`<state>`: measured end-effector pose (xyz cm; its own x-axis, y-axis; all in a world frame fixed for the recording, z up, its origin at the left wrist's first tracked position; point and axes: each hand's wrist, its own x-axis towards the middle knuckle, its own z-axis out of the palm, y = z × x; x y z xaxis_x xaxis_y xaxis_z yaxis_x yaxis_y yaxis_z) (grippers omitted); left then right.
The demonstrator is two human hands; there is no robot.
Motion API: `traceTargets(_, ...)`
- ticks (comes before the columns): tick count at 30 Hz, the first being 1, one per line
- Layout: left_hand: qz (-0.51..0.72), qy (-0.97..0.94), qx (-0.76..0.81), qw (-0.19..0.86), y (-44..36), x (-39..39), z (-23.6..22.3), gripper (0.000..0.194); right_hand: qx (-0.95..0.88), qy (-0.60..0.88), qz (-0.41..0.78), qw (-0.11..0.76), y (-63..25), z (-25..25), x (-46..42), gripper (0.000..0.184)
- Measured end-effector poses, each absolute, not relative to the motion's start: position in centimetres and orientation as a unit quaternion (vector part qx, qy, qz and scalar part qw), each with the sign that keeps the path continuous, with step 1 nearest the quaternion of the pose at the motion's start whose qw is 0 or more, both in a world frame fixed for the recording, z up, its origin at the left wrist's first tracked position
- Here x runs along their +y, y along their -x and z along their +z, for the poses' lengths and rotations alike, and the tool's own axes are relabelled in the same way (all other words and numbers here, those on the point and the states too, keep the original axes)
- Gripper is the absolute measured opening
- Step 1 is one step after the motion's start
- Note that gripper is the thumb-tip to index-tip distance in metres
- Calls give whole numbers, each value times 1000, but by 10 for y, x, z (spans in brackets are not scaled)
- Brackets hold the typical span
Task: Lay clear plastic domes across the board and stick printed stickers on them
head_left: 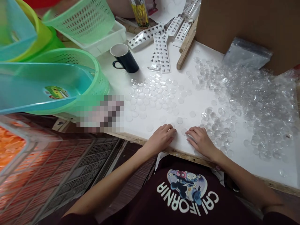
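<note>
Small clear plastic discs lie in a loose group on the white tabletop, beyond my hands. My left hand rests near the table's front edge with its fingers curled together; whatever may be in them is hidden. Close by on the right, my right hand has its thumb and fingers apart, the fingertips at the edge of a single clear disc. Beside that hand lies a denser cluster of clear discs. One more disc lies just beyond the gap between my hands.
A big heap of clear discs covers the right side, before a brown board. A dark mug, printed sticker sheets and a wooden strip stand or lie farther back. Green baskets and a crate crowd the left.
</note>
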<state>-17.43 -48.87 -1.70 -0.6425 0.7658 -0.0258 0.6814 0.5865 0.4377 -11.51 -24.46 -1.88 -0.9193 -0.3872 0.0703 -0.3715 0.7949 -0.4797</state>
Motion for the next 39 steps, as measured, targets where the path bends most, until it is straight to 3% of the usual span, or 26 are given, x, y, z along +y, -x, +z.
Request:
traceTargets(3,217,-395,888,88,172,-496,-19,24,956,165,-241,-28,129,-26,-249,39)
traceTargets(7,235,-376,890,108,169,-501,-21,30,977,117,-178,-20,146,-44,-261,85)
traceTargets(10,235,-344,899,133,173,-507,-23,32,979,128,-160,8,152,-57,-277,95)
traceTargets(24,233,-232,943,54,204,-566,-19,26,968,195,-135,80,176,-49,-365,97)
traceTargets(28,252,-184,947,78,199,-573,-5,22,961,206,-174,57,181,-38,-348,86)
traceTargets(34,253,-203,922,210,191,-564,2,18,963,183,-198,-11,170,-29,-287,61)
traceTargets(39,210,-190,939,195,200,-570,-3,13,942,241,-232,-20,152,-30,-269,45)
